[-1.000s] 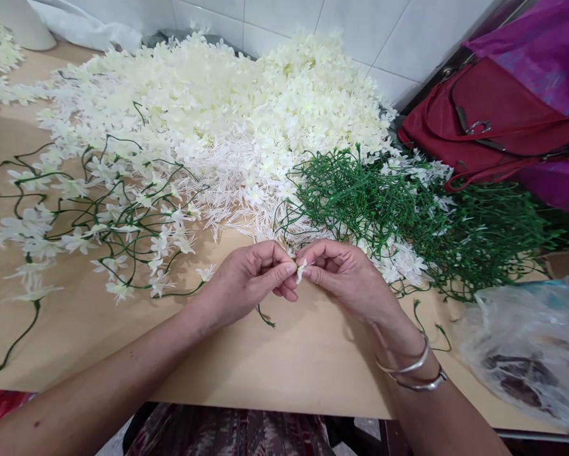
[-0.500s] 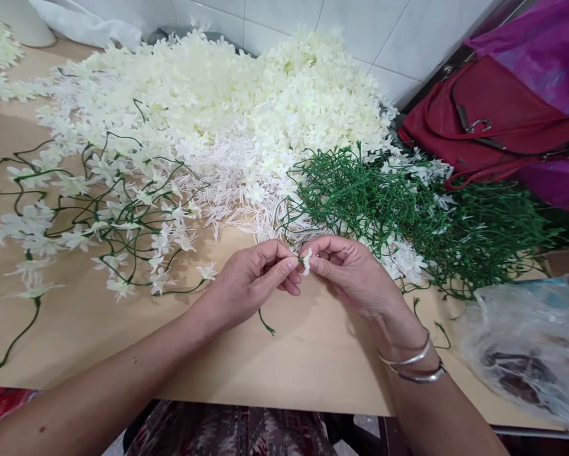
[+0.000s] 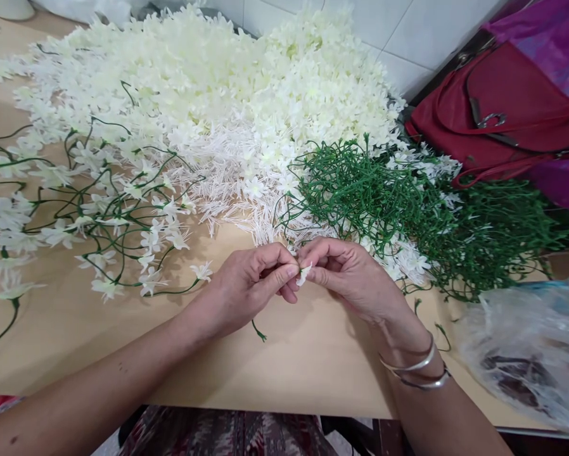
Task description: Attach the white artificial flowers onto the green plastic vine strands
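My left hand and my right hand meet over the tan table, fingertips pinched together. Between them sits a small white artificial flower, held by the right fingers. A thin green stem hangs from under the left hand, which is closed on it. Just behind the hands lies a heap of white plastic flower centres and a big pile of cream petals. Silver bangles circle my right wrist.
A tangle of bare green stems lies to the right. Finished green sprigs with white blossoms spread on the left. A red bag leans at the back right on purple cloth, and a clear plastic bag rests at the right edge.
The hands stay pinched together on the flower, shifting only slightly; the flower has turned a little between the fingertips. The camera has tilted down a bit.
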### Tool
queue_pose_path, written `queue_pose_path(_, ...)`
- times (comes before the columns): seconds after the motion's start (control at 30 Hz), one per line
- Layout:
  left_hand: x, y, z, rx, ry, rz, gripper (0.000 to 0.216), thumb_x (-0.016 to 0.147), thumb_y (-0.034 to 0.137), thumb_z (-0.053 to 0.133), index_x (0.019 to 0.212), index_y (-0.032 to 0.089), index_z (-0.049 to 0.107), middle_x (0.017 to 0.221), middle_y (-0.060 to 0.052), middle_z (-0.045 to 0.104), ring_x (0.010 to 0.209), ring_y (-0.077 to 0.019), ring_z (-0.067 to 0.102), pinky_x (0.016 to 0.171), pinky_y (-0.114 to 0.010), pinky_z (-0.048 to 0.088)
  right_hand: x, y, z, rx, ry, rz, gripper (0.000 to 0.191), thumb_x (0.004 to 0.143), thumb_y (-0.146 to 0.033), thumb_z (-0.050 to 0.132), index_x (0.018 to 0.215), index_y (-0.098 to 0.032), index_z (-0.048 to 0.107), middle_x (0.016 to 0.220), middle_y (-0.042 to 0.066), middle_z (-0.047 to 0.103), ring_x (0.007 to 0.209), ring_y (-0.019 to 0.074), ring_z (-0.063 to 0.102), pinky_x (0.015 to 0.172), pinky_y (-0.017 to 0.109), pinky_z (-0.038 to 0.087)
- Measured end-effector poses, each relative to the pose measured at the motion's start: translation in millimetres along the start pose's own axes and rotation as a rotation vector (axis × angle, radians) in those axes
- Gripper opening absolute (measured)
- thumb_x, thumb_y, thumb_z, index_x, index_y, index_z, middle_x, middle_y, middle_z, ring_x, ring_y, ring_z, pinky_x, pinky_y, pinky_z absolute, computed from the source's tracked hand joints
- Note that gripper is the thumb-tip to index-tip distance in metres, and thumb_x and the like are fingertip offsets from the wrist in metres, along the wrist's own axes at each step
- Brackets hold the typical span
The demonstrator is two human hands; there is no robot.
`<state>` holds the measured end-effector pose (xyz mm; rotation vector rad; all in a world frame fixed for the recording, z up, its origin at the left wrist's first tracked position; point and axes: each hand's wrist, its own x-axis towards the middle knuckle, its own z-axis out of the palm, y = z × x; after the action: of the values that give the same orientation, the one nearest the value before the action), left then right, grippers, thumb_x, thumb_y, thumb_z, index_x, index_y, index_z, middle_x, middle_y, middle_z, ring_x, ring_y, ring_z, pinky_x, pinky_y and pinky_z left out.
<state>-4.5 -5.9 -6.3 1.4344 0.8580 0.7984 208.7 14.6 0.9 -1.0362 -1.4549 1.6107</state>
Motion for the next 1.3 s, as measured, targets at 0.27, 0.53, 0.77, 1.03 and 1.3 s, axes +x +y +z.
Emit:
queue_pose_path(0.27, 3.2, -4.4, 0.2, 0.034, -0.005, 0.007, 0.021, 0.104, 0.031, 0.056, 0.089, 0.018, 0.063, 0.078, -0.001, 0.072, 0.075, -0.0144, 0.073, 0.078, -0.028, 0.056, 0.7, -1.6, 2.0, -0.012, -0.011, -0.011, 0.024, 0.079, -0.04, 0.091, 0.078, -0.022, 0.074, 0.082, 0.0, 0.071, 0.078, 0.0146, 0.065, 0.076, 0.031, 0.054)
queue_pose_path(0.53, 3.4, 3.1, 0.9, -0.232, 0.197, 0.017, 0.022, 0.104, 0.039, 0.059, 0.096, 0.019, 0.063, 0.071, 0.005, 0.058, 0.053, -0.0076, 0.052, 0.057, -0.021, 0.046, -6.1, -14.3, -3.4, -0.171, 0.314, -0.166, 0.02, 0.085, -0.038, 0.085, 0.096, -0.025, 0.074, 0.084, 0.0, 0.071, 0.075, 0.0157, 0.064, 0.07, 0.03, 0.051)
queue_pose_path(0.77, 1.9, 5.3, -1.2, -0.237, 0.278, 0.011, 0.022, 0.105, 0.038, 0.059, 0.118, 0.02, 0.063, 0.072, 0.005, 0.057, 0.058, -0.0094, 0.052, 0.057, -0.021, 0.045, -8.4, -16.7, 0.5, -0.709, 0.309, -0.317, 0.008, 0.093, -0.022, 0.075, 0.086, -0.023, 0.071, 0.079, 0.0, 0.067, 0.075, 0.0168, 0.06, 0.072, 0.032, 0.046)
queue_pose_path(1.03, -6.0, 19.0, -1.6, -0.033, 0.331, 0.252, 0.009, 0.106, 0.022, 0.054, 0.109, 0.023, 0.062, 0.089, 0.001, 0.067, 0.076, -0.0117, 0.064, 0.079, -0.026, 0.052, -5.1, -5.2, 9.9, -0.982, 0.091, -0.422, 0.013, 0.095, -0.01, 0.067, 0.098, -0.022, 0.07, 0.091, 0.004, 0.068, 0.087, 0.0207, 0.063, 0.079, 0.036, 0.049)
queue_pose_path(1.3, -2.3, 9.5, 1.0, 0.445, 0.419, 0.283, 0.015, 0.101, 0.026, 0.062, 0.11, 0.021, 0.073, 0.104, -0.006, 0.076, 0.088, -0.0183, 0.068, 0.082, -0.031, 0.055, -7.5, -11.5, 12.5, -1.02, 0.213, -0.666, 0.016, 0.1, -0.012, 0.063, 0.1, -0.025, 0.071, 0.099, 0.006, 0.073, 0.091, 0.0213, 0.067, 0.08, 0.04, 0.052)
